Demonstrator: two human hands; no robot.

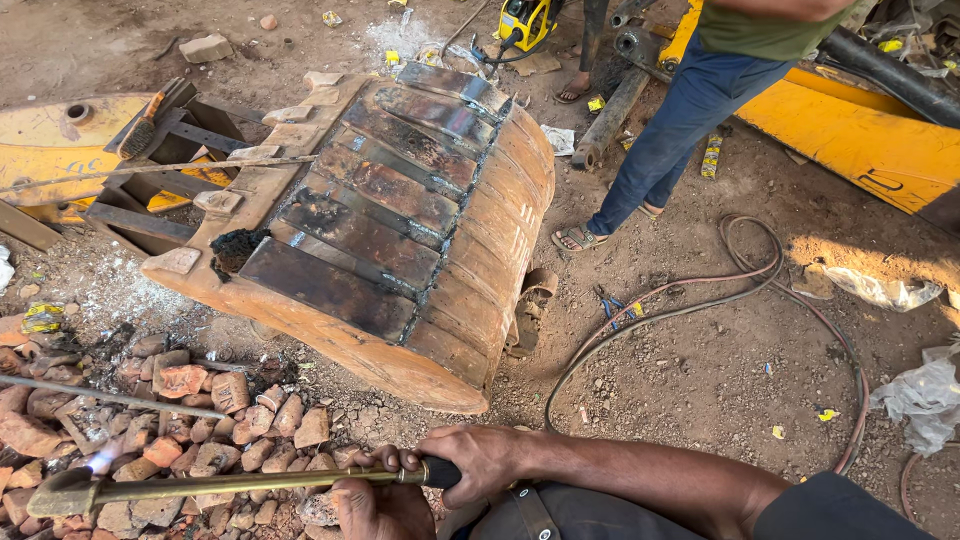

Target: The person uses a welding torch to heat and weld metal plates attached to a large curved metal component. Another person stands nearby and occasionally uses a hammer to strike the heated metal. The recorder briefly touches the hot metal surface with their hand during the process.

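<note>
The right hand (pixel 480 460) is wrapped around the black grip of a long brass cutting torch (pixel 230 484), which runs level toward the left edge of the view, its head lit with a small flame over a heap of broken bricks (pixel 200 420). The left hand (pixel 378 505) is closed on the torch's tube just beside the right. Beyond them, a rusty excavator bucket (pixel 400 230) lies on the dirt ground (pixel 700 370). Another person's legs (pixel 660 140) stand near the bucket's far right corner, beside looping hoses (pixel 700 300).
</note>
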